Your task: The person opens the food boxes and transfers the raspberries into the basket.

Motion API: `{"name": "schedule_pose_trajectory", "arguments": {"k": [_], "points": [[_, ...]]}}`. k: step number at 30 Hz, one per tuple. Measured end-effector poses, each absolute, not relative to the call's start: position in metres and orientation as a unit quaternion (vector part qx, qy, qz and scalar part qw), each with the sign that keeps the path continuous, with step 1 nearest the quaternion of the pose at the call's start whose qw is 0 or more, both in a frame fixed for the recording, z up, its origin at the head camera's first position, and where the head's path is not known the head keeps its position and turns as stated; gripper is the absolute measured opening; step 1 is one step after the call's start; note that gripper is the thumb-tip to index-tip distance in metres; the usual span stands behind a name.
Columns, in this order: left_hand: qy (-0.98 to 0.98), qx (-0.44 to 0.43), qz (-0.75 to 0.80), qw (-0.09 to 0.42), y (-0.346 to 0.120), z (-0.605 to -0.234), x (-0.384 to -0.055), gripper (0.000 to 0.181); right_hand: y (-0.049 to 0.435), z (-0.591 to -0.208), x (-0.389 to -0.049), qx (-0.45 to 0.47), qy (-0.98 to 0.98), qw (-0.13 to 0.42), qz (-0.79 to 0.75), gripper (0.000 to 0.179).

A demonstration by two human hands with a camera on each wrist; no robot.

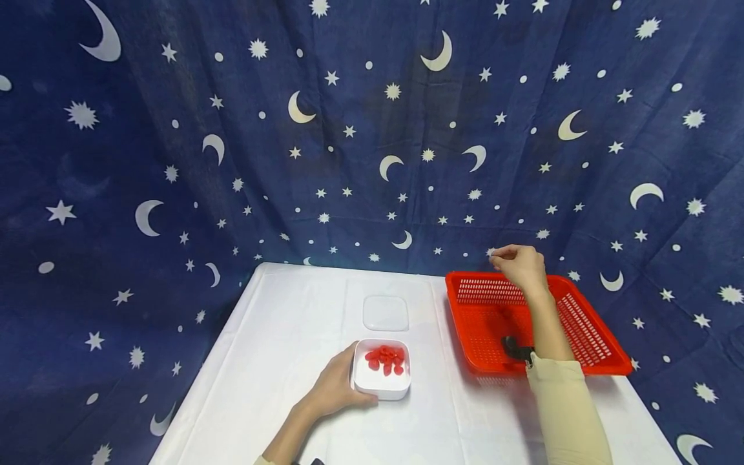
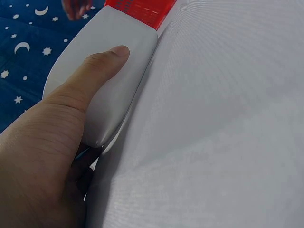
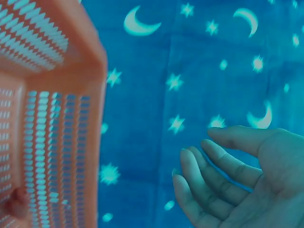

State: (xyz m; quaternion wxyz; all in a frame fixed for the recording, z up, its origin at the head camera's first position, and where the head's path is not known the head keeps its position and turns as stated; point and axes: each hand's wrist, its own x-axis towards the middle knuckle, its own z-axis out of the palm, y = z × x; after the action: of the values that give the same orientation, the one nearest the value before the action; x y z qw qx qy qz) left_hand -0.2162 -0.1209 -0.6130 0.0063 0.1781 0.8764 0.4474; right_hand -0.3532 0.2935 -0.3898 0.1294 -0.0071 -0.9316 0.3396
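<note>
My left hand (image 1: 337, 384) grips a white square container (image 1: 380, 386) from its left side, thumb along the near wall. Inside it lie several small red pieces (image 1: 387, 354) that look like raspberries. The left wrist view shows the thumb flat against the container wall (image 2: 107, 35), with the other fingers partly hidden beneath. Over the far part of a red plastic basket (image 1: 473, 336), my right hand (image 1: 523, 266) hovers with loosely bent fingers. In the right wrist view nothing sits between its thumb and fingers, and the basket wall (image 3: 90, 57) stands to their left.
A clear, flat lid (image 1: 385, 313) lies on the white-covered table (image 1: 290, 323) just beyond the container. Small dark red pieces (image 1: 506, 312) sit on the basket floor, under the right arm. A dark blue curtain (image 1: 360, 161) with moons and stars hangs behind the table.
</note>
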Motion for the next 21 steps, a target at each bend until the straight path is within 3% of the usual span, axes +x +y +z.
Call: {"name": "schedule_pose_trajectory", "arguments": {"k": [6,14,21], "points": [[0.873,0.192,0.448,-0.002,-0.12,-0.614,-0.219,0.119,0.266,-0.383,-0.339,0.055,-0.928,0.163,0.33,0.021],[0.874,0.188,0.448,0.0,-0.119,-0.615,-0.219,0.119,0.232,-0.38,-0.32,0.122,-0.92,0.163,0.333,0.016],[0.877,0.188,0.442,-0.002,-0.12,-0.616,-0.218,0.122,0.197,-0.392,-0.301,0.248,-0.901,0.144,0.326,0.015]]}}
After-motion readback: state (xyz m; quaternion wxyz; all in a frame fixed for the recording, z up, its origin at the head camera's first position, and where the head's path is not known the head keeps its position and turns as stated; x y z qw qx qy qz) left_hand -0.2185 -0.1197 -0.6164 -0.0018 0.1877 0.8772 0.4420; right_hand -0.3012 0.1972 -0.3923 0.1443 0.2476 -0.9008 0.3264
